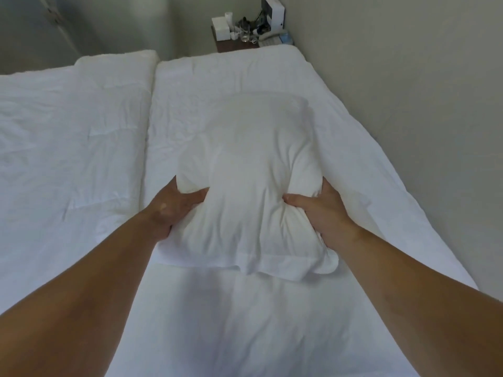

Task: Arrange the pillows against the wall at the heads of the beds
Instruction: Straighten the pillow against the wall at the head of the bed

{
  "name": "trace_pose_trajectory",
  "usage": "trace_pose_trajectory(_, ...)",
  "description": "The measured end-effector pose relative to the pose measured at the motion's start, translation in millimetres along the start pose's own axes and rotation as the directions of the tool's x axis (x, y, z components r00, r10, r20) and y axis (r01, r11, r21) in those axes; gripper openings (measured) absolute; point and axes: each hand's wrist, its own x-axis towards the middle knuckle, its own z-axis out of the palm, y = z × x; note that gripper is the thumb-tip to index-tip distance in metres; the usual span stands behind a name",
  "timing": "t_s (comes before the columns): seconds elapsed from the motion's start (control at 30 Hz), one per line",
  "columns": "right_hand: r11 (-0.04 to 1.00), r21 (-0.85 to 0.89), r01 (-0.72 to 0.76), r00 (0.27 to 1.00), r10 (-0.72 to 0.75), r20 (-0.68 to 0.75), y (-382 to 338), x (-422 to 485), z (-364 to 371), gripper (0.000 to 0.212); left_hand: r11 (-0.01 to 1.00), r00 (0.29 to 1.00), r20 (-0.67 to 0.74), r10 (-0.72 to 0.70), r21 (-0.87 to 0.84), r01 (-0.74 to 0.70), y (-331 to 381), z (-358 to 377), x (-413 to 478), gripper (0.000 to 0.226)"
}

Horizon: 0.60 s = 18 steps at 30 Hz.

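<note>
Head view: 2 hands clench 1 white pillow (250, 186) over the right bed (217, 77), left hand (174, 205) and right hand (321, 210) squeezing its opposite sides, thumbs pressed on top.

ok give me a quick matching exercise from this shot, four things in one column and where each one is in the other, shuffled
Things:
1. pillow
2. left hand
3. nightstand
4. second bed

Places:
A. far end, in the corner by the wall
B. gripped between both hands over the near bed
C. to the left of the near bed
D. pressed into the pillow's left side

Pairs: 1-B, 2-D, 3-A, 4-C
</note>
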Motion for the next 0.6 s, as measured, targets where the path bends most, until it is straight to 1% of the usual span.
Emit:
trace_pose_trajectory(0.07,0.997,-0.032,0.065,0.998,-0.065,-0.013,-14.1,-14.2,-6.9,0.072,0.999,0.996,-0.083,0.035,-0.019,-0.037,-0.9,9.9,-20.0,0.089)
trace_pose_trajectory(0.17,0.980,-0.109,0.166,0.985,-0.171,-0.038,-37.9,-39.0,-25.3,0.071,0.992,0.985,-0.155,0.079,-0.082,-0.092,1.9,35.4,-64.1,0.068)
trace_pose_trajectory(0.23,0.962,-0.170,0.211,0.975,-0.219,-0.029,-55.6,-57.9,-41.8,0.071,0.986,0.978,-0.186,0.093,-0.122,-0.117,3.2,57.8,-95.0,0.062)
trace_pose_trajectory(0.3,0.945,-0.213,0.248,0.967,-0.256,-0.009,-74.3,-78.4,-60.2,0.071,0.975,0.973,-0.205,0.103,-0.174,-0.140,4.5,81.7,-125.8,0.063)
trace_pose_trajectory(0.37,0.924,-0.266,0.276,0.959,-0.284,0.009,-90.9,-99.9,-79.5,0.069,0.965,0.976,-0.190,0.106,-0.218,-0.147,6.1,104.7,-153.7,0.067)
trace_pose_trajectory(0.47,0.888,-0.333,0.318,0.944,-0.330,0.021,-112.9,-134.3,-114.2,0.071,0.957,0.977,-0.161,0.142,-0.229,-0.177,17.7,138.7,-193.8,0.077)
trace_pose_trajectory(0.6,0.857,-0.381,0.346,0.926,-0.377,-0.007,-143.7,-181.7,-170.2,0.072,0.941,0.967,-0.145,0.209,-0.238,-0.239,38.5,182.1,-237.7,0.085)
